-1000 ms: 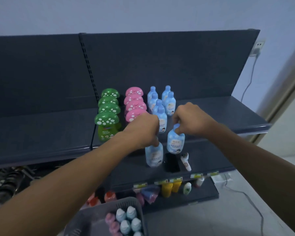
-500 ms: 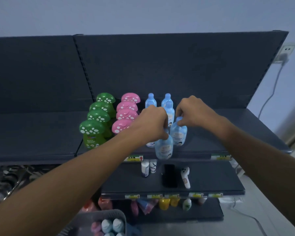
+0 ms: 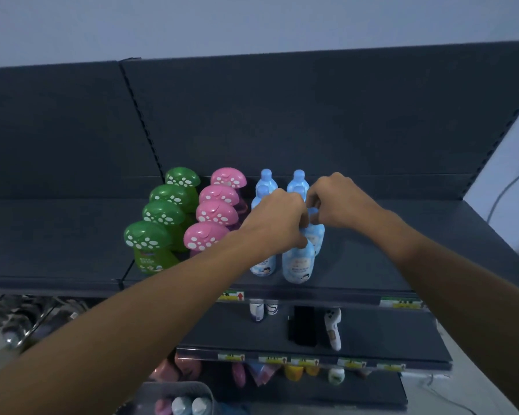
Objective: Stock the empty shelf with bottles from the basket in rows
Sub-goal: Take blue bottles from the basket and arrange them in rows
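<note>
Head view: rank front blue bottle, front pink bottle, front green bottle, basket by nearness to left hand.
1. Front blue bottle, gripped by the left hand.
2. Front pink bottle, just left.
3. Front green bottle, farther left.
4. Basket, far below.

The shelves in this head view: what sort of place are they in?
Probably a small shop, or a mock-up of one. It has dark metal shop shelving and price labels along the shelf edges. Identical products stand in rows: green mushroom-cap bottles, pink mushroom-cap bottles and blue bottles.
</note>
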